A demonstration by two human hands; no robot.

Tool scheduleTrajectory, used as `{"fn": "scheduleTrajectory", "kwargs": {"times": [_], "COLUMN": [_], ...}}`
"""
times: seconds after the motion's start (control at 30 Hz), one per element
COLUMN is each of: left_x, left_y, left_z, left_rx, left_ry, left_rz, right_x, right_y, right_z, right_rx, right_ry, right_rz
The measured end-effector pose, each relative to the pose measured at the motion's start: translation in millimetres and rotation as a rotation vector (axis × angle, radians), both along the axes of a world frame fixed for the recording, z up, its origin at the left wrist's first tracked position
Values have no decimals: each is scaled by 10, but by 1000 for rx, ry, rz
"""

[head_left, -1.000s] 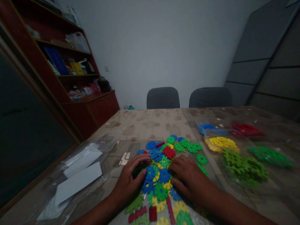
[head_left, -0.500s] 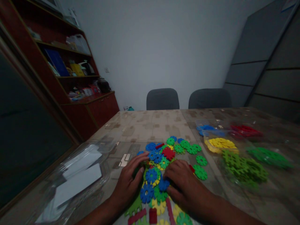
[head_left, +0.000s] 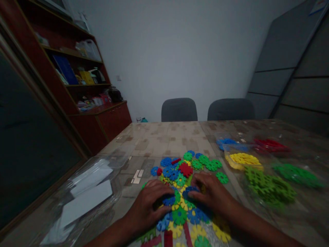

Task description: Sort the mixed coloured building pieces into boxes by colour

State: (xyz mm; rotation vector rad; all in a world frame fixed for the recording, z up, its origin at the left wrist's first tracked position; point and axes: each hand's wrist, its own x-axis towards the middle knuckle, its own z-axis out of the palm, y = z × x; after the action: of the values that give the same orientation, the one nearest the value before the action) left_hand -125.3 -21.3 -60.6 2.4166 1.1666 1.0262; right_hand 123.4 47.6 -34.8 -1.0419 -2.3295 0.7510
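A pile of flat toothed plastic discs in blue, green, yellow and red covers the table before me. My left hand [head_left: 151, 199] rests at the pile's left side, with fingers and thumb curled round a blue toothed disc [head_left: 169, 200]. Opposite it, my right hand [head_left: 209, 188] pinches another blue disc [head_left: 189, 191] between thumb and fingers. A green disc [head_left: 179, 215] lies just below the gap between the hands. Farther up the pile sits a red toothed disc [head_left: 185, 169]. Red strips, one of them a short red piece [head_left: 168, 238], show at the near edge. Both palms hide some pieces.
Clear plastic containers at right hold yellow pieces [head_left: 245, 160], olive-green pieces [head_left: 269, 185], green pieces [head_left: 296, 174], blue pieces [head_left: 227, 143] and red pieces [head_left: 271, 145]. White cards [head_left: 87, 199] lie in a clear tray at left. Two grey chairs [head_left: 179, 109] stand beyond the table.
Both hands have shifted over the pile. Blue discs that lay between them now sit in my fingers, and more green and yellow shows in the middle. The view has tilted slightly.
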Motion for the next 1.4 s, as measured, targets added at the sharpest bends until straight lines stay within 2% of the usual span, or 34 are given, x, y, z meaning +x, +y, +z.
{"fn": "scheduleTrajectory", "kwargs": {"times": [0.17, 0.33, 0.47, 0.6, 0.73, 0.93, 1.1, 1.27, 1.4], "left_x": [-18, -11, 12, 12, 9, 33, 40, 30, 27], "left_y": [-1, -47, -44, -37, -48, -42, -46, -46, -36], "left_z": [-26, 4, 30, 1, -9, 77, 70, 19, 10], "left_rx": [59, 86, 93, 134, 143, 92, 118, 143, 140], "left_ry": [-12, -117, -120, -55, -18, -74, -63, -56, -69], "left_rz": [81, 262, 164, 32, 66, 160, 139, 126, 125], "right_x": [12, 40, 13, 5, 62, 92, 118, 97, 91], "right_y": [-1, 30, -51, -218, -326, -345, -309, -301, -230], "right_z": [17, 104, 138, 56, -6, 129, 147, 97, 184], "right_rx": [-197, -145, -71, -75, -51, -97, -92, -192, -272], "right_ry": [105, 122, 34, -157, -154, -151, -168, -200, -152], "right_rz": [29, -21, 10, 109, 140, 169, 179, 143, 171]}}
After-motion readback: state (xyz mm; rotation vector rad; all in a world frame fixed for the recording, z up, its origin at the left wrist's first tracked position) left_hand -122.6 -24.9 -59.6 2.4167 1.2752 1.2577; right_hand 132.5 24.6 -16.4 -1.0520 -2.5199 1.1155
